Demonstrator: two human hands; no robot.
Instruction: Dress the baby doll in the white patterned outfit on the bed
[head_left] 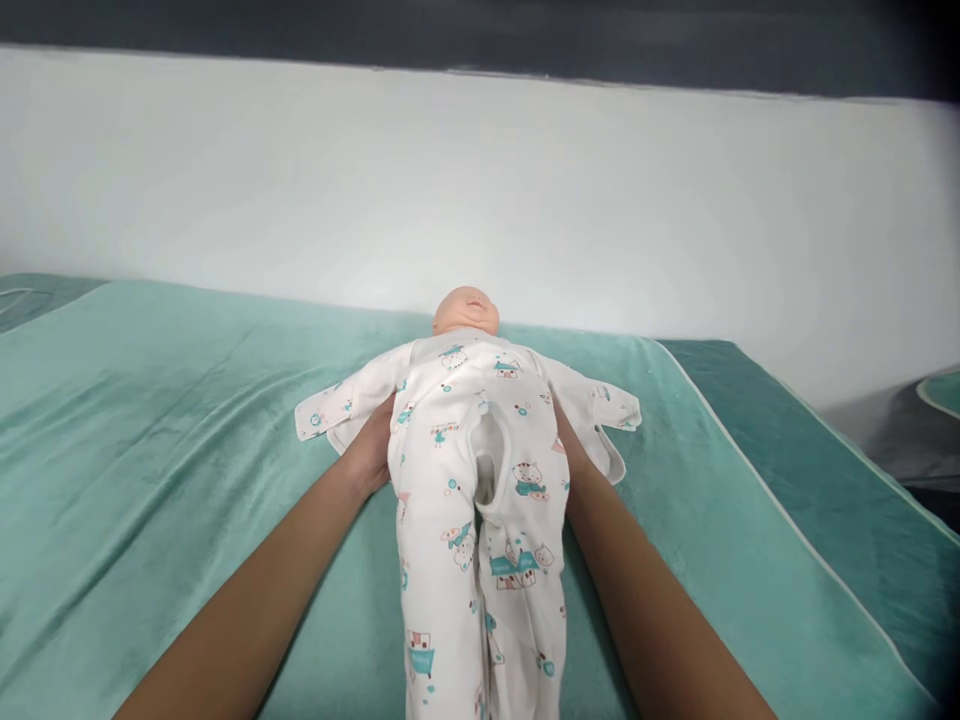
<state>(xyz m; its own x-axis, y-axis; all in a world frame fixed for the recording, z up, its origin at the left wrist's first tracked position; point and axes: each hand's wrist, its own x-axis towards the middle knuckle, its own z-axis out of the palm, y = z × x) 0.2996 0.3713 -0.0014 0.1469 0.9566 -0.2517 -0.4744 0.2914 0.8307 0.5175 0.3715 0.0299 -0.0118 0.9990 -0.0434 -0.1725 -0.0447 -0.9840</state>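
Observation:
A baby doll [466, 312] lies on its back with its head toward the wall. It wears a white jacket [360, 388] and white open-crotch pants [442, 490], both printed with small bears and houses in teal and red. The jacket's sleeves spread out to both sides. At the doll's left-hand side in the picture, my left hand [373, 445] reaches under the jacket against its waist. My right hand [568, 440] is at the opposite side of the waist, mostly covered by cloth. The fingers of both hands are hidden behind the doll's body and clothes.
A light green blanket [187, 450] with soft folds covers the surface under the doll. Darker green cloth [817, 470] shows along the right side. Behind stands a white wall [450, 180] with a dark band on top. Another green-edged item [941, 392] is at the far right.

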